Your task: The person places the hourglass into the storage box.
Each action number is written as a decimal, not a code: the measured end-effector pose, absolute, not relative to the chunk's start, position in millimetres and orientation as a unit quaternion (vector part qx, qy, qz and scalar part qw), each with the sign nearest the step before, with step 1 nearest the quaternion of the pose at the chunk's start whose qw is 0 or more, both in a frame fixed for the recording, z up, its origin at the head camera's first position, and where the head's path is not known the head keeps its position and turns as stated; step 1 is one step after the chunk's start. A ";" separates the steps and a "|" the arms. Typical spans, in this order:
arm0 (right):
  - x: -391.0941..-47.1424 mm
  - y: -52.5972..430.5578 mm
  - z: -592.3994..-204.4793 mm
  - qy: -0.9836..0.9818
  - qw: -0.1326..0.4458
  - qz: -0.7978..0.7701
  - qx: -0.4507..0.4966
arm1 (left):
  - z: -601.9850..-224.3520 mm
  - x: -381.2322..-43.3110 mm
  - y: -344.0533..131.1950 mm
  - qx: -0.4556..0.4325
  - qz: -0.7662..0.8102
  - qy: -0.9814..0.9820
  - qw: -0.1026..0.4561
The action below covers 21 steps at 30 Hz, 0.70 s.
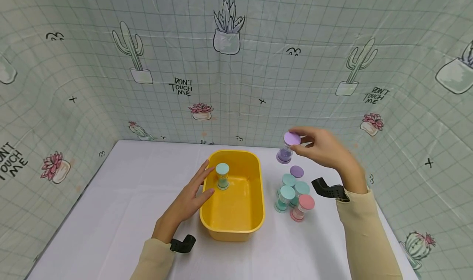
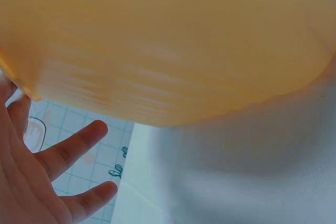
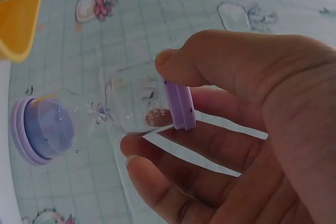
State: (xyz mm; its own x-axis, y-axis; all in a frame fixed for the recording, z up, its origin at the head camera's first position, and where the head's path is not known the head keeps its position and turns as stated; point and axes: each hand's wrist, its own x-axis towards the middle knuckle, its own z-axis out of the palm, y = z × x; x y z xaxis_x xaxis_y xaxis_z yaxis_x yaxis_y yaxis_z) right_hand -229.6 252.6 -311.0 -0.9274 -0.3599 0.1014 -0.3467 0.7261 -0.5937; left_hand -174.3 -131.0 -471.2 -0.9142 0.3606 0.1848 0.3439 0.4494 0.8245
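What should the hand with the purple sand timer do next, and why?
I'd probably move it left, over the yellow tub. The right hand already holds the purple sand timer, and one teal-capped timer stands inside the tub with bare floor nearby, so there seems to be room for another.

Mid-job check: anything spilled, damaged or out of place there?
Nothing looks spilled; the held purple hourglass seems intact. Oddly, the purple disc behind the teal hourglasses shows no body; I can't tell if it's loose or tops a hidden hourglass.
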 end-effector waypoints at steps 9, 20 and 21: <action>-236.5 207.9 -304.6 0.914 0.028 -0.329 -0.236 | -470.0 -173.1 -130.8 0.208 0.474 0.855 0.008; -242.5 164.7 -296.4 0.898 0.063 -0.327 -0.287 | -470.7 -173.1 -131.6 0.205 0.476 0.855 0.009; -243.4 161.9 -296.9 0.897 0.066 -0.326 -0.290 | -470.6 -173.0 -131.6 0.203 0.476 0.856 0.010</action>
State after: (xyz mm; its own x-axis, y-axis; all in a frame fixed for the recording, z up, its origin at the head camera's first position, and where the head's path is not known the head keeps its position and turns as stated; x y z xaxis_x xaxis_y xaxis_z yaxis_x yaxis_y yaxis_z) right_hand -243.4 161.9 -296.9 -0.8232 -0.5634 0.0704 -0.4771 0.6192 -0.6237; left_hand -173.0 -131.6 -470.6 -0.9172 0.3571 0.1768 0.3386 0.4642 0.8185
